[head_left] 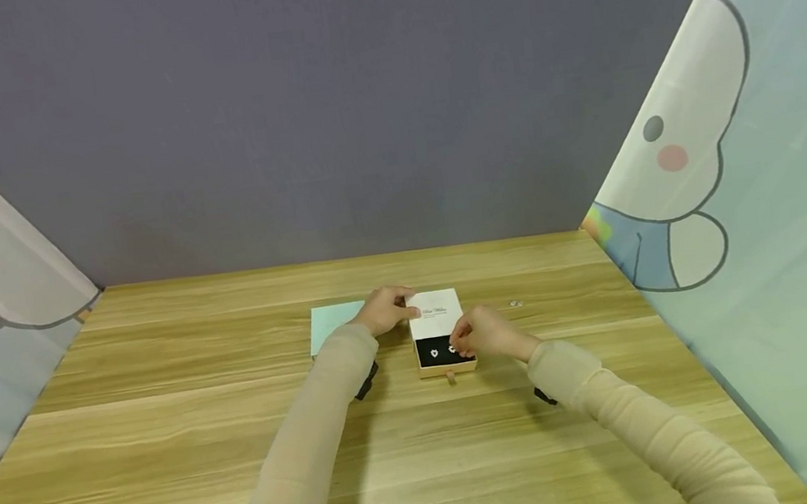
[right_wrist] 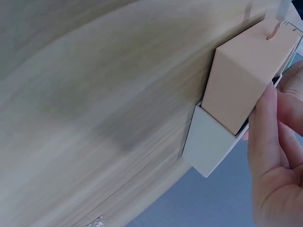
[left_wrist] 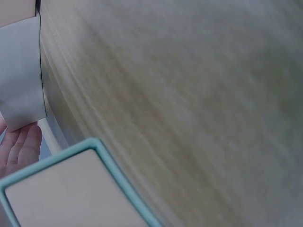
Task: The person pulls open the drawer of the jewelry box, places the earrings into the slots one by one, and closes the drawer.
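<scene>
So, going left to right across the wooden counter (head_left: 171, 449): first there's a flat mint-green box (head_left: 333, 324) lying just behind the left wrist, off to the side where it isn't in anyone's way. The left wrist view shows its teal rim right up close.

Next is the left hand (head_left: 386, 309). It's resting on the left edge of the white sleeve (head_left: 436, 314) of a little jewelry box. My read is that it's there to keep the sleeve from sliding while the other hand works. The grip looks like fingers curled round the sleeve's edge, thumb side on top, though the head view is too small to be sure how tight.

The sleeve has some script lettering I can't read. Sticking out of its near end is the peach drawer (head_left: 446, 353), pulled partway open, with a small pull tab toward the person. Inside is a dark pad with two small sparkly earrings (head_left: 434, 352) sitting side by side.

The right hand (head_left: 485, 334) is at the drawer's right edge, fingertips bunched together right at the right-hand earring. It looks like a pinch on it, but I can't tell for certain.

Further right, well apart from the box, another tiny sparkly piece (head_left: 516, 303) lies on the bare wood.
</scene>
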The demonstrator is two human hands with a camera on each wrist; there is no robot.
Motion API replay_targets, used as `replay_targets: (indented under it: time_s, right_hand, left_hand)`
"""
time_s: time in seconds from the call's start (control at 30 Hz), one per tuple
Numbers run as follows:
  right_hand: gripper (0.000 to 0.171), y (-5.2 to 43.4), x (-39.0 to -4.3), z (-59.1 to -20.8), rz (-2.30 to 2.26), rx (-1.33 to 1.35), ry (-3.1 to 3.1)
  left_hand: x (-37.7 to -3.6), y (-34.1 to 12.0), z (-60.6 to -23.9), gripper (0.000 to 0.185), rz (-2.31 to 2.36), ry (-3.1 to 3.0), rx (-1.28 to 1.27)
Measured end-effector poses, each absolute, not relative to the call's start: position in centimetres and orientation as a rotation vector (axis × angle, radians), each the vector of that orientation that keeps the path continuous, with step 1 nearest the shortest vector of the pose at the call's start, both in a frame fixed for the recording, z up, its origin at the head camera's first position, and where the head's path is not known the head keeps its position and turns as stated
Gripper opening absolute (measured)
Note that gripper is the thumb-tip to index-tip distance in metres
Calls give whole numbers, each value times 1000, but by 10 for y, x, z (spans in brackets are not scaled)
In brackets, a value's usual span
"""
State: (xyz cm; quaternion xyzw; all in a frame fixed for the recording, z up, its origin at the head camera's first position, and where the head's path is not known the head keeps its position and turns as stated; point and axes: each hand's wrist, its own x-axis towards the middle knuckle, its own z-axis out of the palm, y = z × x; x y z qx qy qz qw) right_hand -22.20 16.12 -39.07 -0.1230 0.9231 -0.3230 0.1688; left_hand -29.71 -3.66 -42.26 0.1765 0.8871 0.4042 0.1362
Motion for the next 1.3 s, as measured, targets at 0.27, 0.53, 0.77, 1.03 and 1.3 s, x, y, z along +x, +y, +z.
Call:
replay_targets:
  time_s: [0.27,0.53,0.77,1.03,1.3]
  right_hand:
    - [7,156,-224,-390,-872,-310,2615]
    - [12,153,-226,-388,-795,-278,2631]
    - [17,151,-224,-388,-781,-230,2631]
    - [20,152,-225,-389,-791,-232,2620]
    - [13,149,-224,-391,-780,-219,2649]
  left_hand:
    - [-299,-36,-425,49,1159,2585,514]
    - [-303,-36,-427,50,1152,2589,529]
    - [-302,-37,-429,50,1150,2582,527]
    - [-302,-35,-428,50,1162,2574,517]
    - [-303,-37,-429,49,1148,2588,524]
